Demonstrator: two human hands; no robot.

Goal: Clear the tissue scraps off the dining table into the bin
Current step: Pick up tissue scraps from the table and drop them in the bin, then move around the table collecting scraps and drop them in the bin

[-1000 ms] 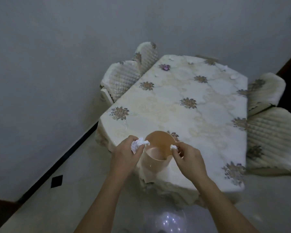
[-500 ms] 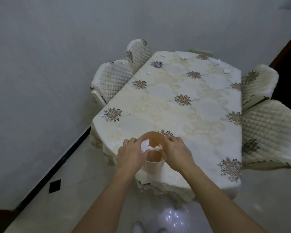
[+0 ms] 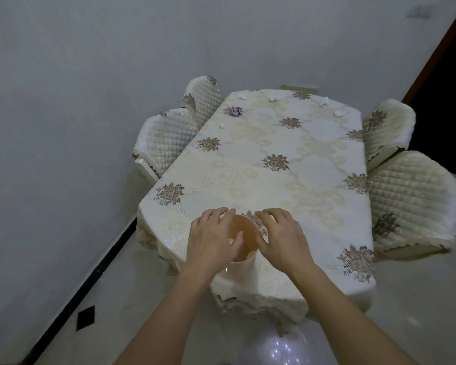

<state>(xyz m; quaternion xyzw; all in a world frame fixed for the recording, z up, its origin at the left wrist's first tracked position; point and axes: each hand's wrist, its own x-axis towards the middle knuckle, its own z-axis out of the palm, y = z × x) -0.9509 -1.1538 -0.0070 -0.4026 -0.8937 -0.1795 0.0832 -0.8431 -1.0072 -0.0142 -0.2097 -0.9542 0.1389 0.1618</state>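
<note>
A small peach-coloured bin [image 3: 244,260] stands on the dining table [image 3: 295,191] near its front edge. My left hand [image 3: 211,239] and my right hand [image 3: 282,237] hover over the bin's mouth on either side, fingers spread and relaxed, with no tissue visible in them. Inside the bin little shows past the hands. White tissue scraps lie at the table's far end: one [image 3: 222,125] near the left edge, one [image 3: 241,96] and another [image 3: 273,98] at the back, and others [image 3: 340,111] at the far right.
A flowered cream cloth covers the table. A small purple object [image 3: 233,111] lies at the far left. Quilted chairs stand on the left [image 3: 166,138] and right [image 3: 406,196]. A grey wall runs close along the left side.
Both hands held white tissue scraps and brought them over the bin; now the scraps are out of sight and the fingers have spread out above the bin's mouth.
</note>
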